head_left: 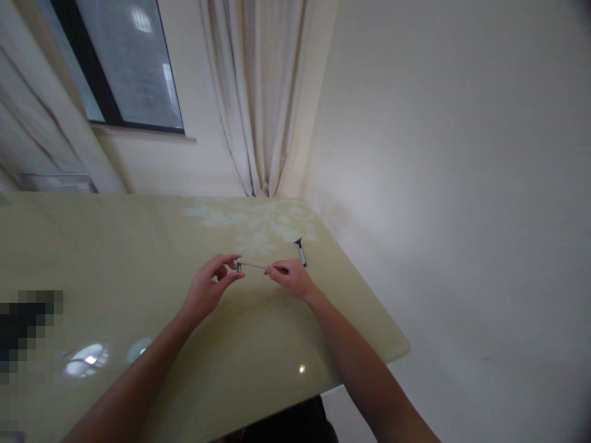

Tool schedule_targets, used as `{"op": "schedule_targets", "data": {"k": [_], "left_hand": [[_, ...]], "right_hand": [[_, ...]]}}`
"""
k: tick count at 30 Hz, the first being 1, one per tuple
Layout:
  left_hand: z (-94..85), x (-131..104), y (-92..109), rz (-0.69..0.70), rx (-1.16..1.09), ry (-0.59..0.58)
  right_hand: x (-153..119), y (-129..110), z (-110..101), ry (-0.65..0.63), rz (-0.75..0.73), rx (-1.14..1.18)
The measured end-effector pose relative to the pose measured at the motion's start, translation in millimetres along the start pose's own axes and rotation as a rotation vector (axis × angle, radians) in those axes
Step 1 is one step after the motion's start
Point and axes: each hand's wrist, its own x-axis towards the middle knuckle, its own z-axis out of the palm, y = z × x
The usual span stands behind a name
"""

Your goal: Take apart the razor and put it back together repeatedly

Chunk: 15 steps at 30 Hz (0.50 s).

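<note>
Over the table, both hands are at a slim beige stick that looks like a toothbrush (253, 264), with a small green-and-white head at its left end. My right hand (290, 277) is closed around the handle's right end. At the head, my left hand (210, 286) has thumb below and forefinger above, pinching it. The fine detail of the head is too small to make out. Just beyond my right hand, a razor (301, 251) with a black head and a grey-black handle lies on the table.
The glossy yellow-green table (258, 344) has a pale floral pattern and light reflections. Its right edge runs near a white wall (438, 184). Behind stand a curtain (263, 92) and a window (133, 61). A pixelated dark patch covers the left edge.
</note>
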Motion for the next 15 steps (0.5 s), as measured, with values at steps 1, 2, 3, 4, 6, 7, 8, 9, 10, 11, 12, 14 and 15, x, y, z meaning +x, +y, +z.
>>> {"op": "schedule_targets", "data": {"k": [1, 2, 3, 4, 6, 7, 8, 9, 10, 11, 12, 14, 15], "left_hand": [[0.1, -0.2, -0.2, -0.001, 0.001, 0.004], [0.3, -0.4, -0.5, -0.002, 0.002, 0.004], [0.3, -0.6, -0.7, -0.004, 0.004, 0.004], [0.2, -0.8, -0.9, -0.005, 0.007, 0.003], [-0.4, -0.8, -0.8, -0.004, 0.009, 0.006], [-0.9, -0.7, -0.7, -0.004, 0.009, 0.007], [-1.5, -0.5, -0.5, -0.005, 0.008, 0.008], [-2.0, -0.3, -0.2, -0.009, 0.007, 0.011], [-2.4, -0.1, 0.0, -0.014, 0.003, 0.01], [-2.7, 0.2, 0.2, -0.019, -0.001, 0.009], [-2.7, 0.4, 0.4, -0.023, -0.005, 0.008], [-2.4, 0.5, 0.6, -0.025, -0.011, 0.007], [-2.2, 0.5, 0.6, -0.024, -0.012, 0.008]], "right_hand": [[0.0, -0.3, -0.1, 0.03, 0.008, 0.016], [0.0, -0.6, -0.3, 0.05, 0.013, 0.038], [-0.1, -0.8, -0.7, 0.05, 0.008, 0.062], [-0.3, -1.0, -1.1, 0.034, -0.001, 0.081], [-0.7, -1.1, -2.1, -0.005, -0.013, 0.095], [-0.9, -0.9, -2.7, -0.008, -0.011, 0.086], [-1.1, -0.7, -3.3, 0.006, -0.006, 0.072], [-1.2, -0.5, -4.0, 0.027, 0.002, 0.062], [-1.3, -0.5, -4.6, 0.038, 0.005, 0.062], [-1.5, -0.7, -5.2, 0.031, 0.001, 0.071], [-1.6, -1.0, -5.7, 0.012, -0.008, 0.086], [-1.7, -2.0, -6.6, -0.038, -0.03, 0.113], [-1.7, -2.4, -7.1, -0.045, -0.031, 0.115]]}}
